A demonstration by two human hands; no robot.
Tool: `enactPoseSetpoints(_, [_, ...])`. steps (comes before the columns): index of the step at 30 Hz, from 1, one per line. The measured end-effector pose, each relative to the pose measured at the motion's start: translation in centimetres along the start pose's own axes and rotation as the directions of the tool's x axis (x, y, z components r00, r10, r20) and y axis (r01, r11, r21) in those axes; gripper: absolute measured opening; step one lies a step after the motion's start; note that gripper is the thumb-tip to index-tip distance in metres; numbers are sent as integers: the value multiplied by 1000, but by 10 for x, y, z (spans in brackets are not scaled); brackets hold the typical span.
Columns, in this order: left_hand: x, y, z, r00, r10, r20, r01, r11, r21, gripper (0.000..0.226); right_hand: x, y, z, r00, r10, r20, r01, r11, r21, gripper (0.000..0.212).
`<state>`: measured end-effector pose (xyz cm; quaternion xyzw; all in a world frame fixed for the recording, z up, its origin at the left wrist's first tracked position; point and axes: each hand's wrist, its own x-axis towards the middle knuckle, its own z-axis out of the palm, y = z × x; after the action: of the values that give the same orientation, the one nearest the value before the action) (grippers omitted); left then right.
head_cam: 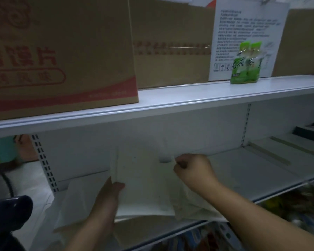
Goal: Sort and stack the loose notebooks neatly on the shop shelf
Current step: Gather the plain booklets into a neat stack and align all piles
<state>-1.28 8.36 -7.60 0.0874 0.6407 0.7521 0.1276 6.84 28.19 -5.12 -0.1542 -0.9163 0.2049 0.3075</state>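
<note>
The cream notebook (143, 182) stands in the middle of the white shelf (252, 171), held between both hands. Its long axis runs from the near edge of the shelf up and away, and its plain cover faces the room, leaning back a little towards the rear panel. The left hand (107, 200) grips its near left edge, with the thumb laid across the cover and the fingers hidden behind. The right hand (192, 169) is curled tight at the far right corner, fingertips pinching it, though the blur hides the exact hold. A second pale notebook (72, 205) lies flat just to the left, and a third notebook (194, 209) lies flat under the right forearm, both reaching the shelf's near lip. On the upper shelf (188, 98) sits a cardboard box (62, 51) with red print on the left, and twin green tea bottles (246, 64) further right.
</note>
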Motion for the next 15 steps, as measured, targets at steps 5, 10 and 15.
enactPoseSetpoints(5, [-22,-7,91,1000,28,-4,-28,998,-54,25,-41,-12,-9,962,-273,17,274,956,-106,29])
enactPoseSetpoints(10, [-54,-25,166,1000,3,-15,-5,989,-145,24,-67,56,-55,966,-238,98,203,939,279,32])
enactPoseSetpoints(15, [-88,-51,245,987,-70,144,83,993,-84,11,-74,138,-109,973,-53,223,-29,936,351,37])
